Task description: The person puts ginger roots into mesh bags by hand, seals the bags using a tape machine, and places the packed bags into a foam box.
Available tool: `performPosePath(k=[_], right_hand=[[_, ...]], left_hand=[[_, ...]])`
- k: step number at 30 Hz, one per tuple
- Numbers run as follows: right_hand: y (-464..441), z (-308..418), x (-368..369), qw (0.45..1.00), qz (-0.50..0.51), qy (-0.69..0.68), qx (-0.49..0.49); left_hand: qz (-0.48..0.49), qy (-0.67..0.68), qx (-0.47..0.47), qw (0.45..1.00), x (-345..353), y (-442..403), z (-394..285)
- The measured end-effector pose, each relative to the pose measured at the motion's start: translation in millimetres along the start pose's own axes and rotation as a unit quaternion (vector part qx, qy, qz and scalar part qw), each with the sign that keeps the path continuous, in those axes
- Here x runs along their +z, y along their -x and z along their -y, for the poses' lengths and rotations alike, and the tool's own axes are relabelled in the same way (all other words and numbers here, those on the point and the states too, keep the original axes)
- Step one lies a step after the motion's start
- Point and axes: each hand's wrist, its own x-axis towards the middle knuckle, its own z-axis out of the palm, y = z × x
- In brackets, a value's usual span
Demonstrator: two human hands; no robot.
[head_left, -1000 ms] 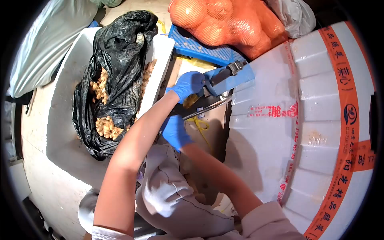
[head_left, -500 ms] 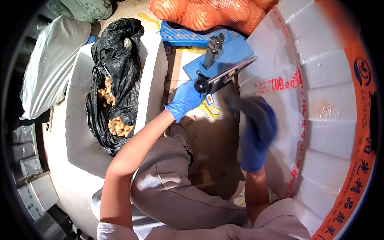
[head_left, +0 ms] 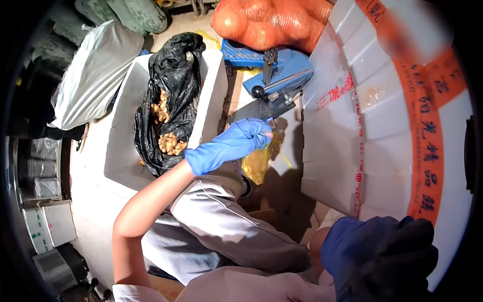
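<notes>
My left hand (head_left: 229, 143), in a blue glove, is closed with its fingertips pinched on a yellow translucent bag (head_left: 255, 165) that hangs beneath them. Just beyond it stands a blue device (head_left: 289, 73) with a metal lever ending in a black ball knob (head_left: 257, 91). At the lower right, close to the camera, my right hand (head_left: 375, 254) is raised in a blue glove, dark and shadowed; its fingers and anything in them cannot be made out. Left of my left hand, a white foam box (head_left: 214, 95) holds a black plastic bag (head_left: 173, 75) with ginger-like pieces (head_left: 171, 144) showing.
A large white foam box (head_left: 329, 166) with orange tape (head_left: 427, 151) fills the right side. Orange net sacks (head_left: 271, 25) lie at the top, beside a blue crate (head_left: 244, 54). A white sack (head_left: 95, 75) and dark green long produce (head_left: 146, 15) are at the upper left.
My left hand has left the black knob and now pinches the yellow bag. The lever lies lower on the device. My right hand has come back towards the camera at lower right.
</notes>
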Motion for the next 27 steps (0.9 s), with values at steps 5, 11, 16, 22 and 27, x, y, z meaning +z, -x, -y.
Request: performPosePath(k=[5,11,16,22,27], right_hand=[[-4,13,9,0.981,-0.057,0.008,0.186],[3,-17,51,0.957,0.175,-0.030,0.229],[-4,8,55,0.819,0.063,-0.401,0.406],[-9,31,30,0.748,0.064,-0.475,0.460],[-18,46,23,0.710,0.016,-0.491,0.505]], left_hand=[[-0.053,0.239,0.000,0.970,-23,47,-102],[-0.115,0.273,0.086,0.951,-44,63,-190],[-0.101,0.297,0.183,0.932,-34,58,-231],[-0.128,0.338,0.167,0.917,-33,71,-268],[-0.204,0.086,0.192,0.956,-48,77,-262]])
